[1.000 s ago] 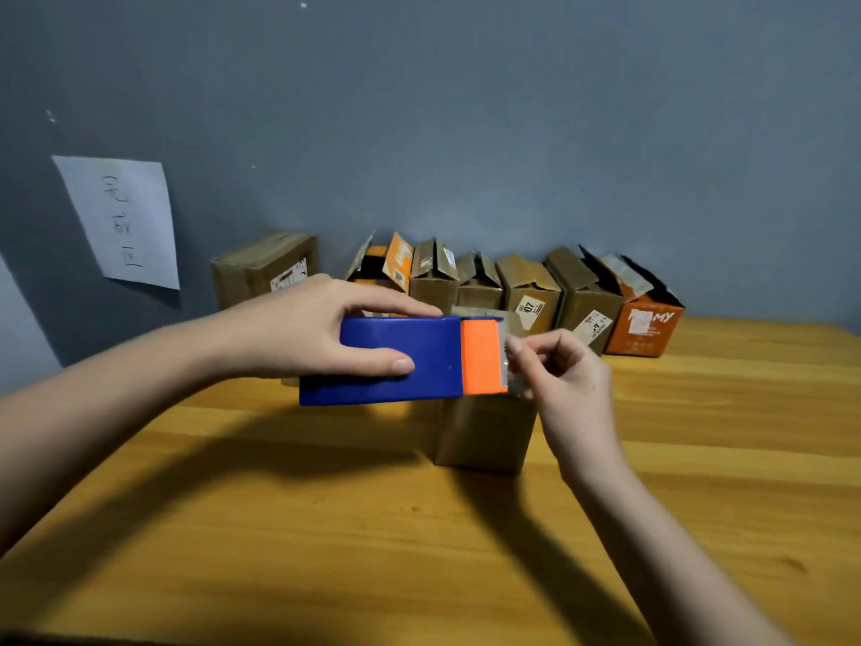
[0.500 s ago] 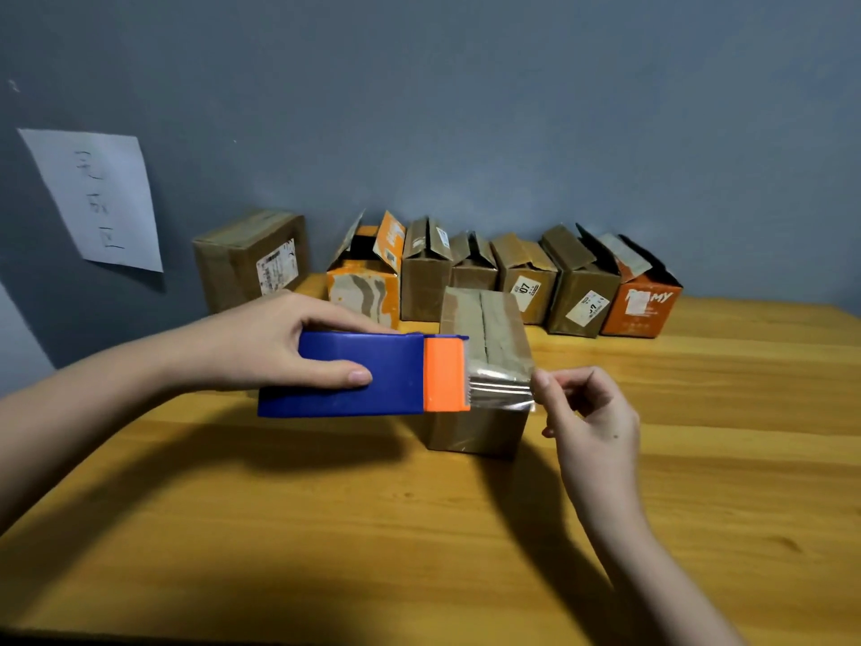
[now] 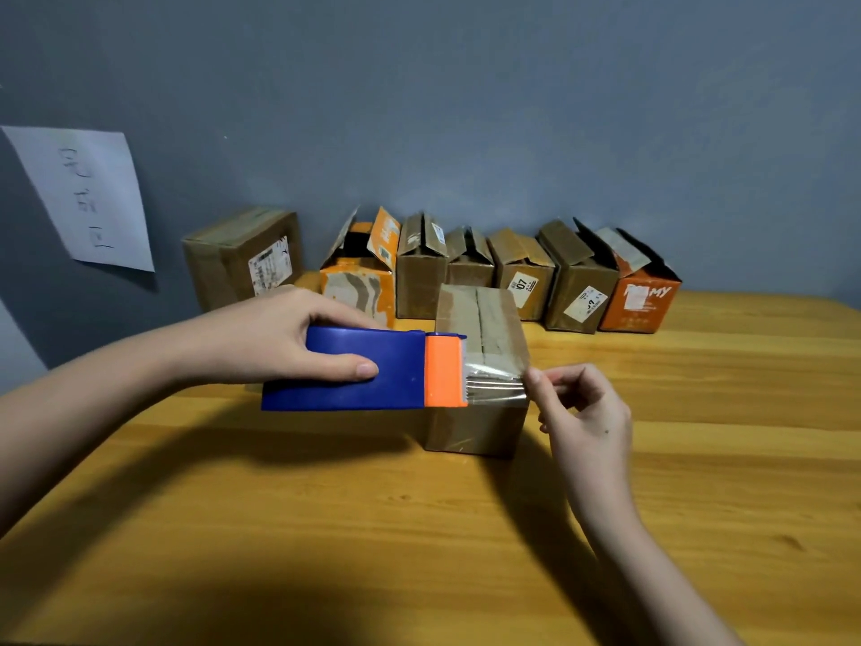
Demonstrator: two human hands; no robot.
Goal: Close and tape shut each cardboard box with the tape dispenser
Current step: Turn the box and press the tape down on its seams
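Note:
A blue tape dispenser (image 3: 354, 370) with an orange head is held by my left hand (image 3: 275, 338), thumb on its side and fingers over its top. A short stretch of clear tape (image 3: 496, 382) runs from the orange head to my right hand (image 3: 582, 412), which pinches the tape's free end. Behind and below the tape stands a small brown cardboard box (image 3: 480, 366) on the wooden table (image 3: 326, 529), its top flaps folded down with a seam along the middle.
Several open-flapped boxes line the back wall, from an orange-and-white one (image 3: 358, 282) to an orange one (image 3: 640, 296). A taped brown box (image 3: 242, 258) stands apart at the back left. A handwritten paper sheet (image 3: 88, 198) hangs on the grey wall.
My right hand has drawn the tape end out to the right, away from the orange head. The dispenser has shifted left and the box's top has come into sight.

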